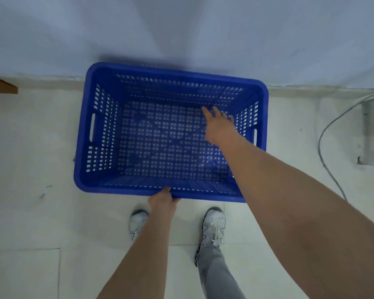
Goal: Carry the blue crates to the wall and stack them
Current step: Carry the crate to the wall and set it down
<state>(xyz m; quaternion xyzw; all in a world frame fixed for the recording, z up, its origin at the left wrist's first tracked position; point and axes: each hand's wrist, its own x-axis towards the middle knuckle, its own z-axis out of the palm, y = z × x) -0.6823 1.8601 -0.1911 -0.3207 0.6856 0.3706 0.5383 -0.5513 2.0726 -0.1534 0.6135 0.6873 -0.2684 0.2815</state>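
A blue perforated crate [99, 126] sits by the pale wall [181, 29], its far rim close to the wall's foot. It holds nothing, and a slot handle shows in each short side. My left hand [163, 198] grips the middle of the near rim, fingers curled under the edge. My right hand [218, 126] reaches over the inside of the crate with fingers spread and straight, near the far right corner, holding nothing. Whether another crate lies beneath this one cannot be seen.
My two white shoes [213, 225] stand on the pale tiled floor just before the crate. A brown wooden corner [0, 85] juts in at the left edge. At the right, a grey cable [324, 134] curves past a metal bracket [371, 130].
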